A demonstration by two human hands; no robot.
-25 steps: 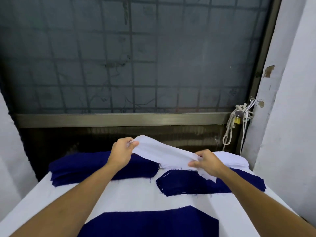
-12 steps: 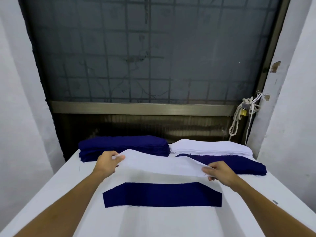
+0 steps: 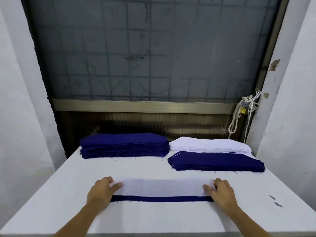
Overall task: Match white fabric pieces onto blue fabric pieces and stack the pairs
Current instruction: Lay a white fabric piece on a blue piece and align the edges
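From the head view, a long white fabric piece lies across the near middle of the white-covered table, laid over a long navy-blue fabric piece; only a thin blue strip shows along the near edge, so the match looks not quite flush. The left hand curls its fingers round the white piece's left end, thumb on top; the right hand pinches the right end likewise, I'd judge to keep the cloth taut while lining up edges. At the back left sits a tall stack of blue pieces; at the back right a stack of white pieces; just before that a low blue-topped stack, likely finished pairs; bare table between it and the hands leaves room to carry the pair over.
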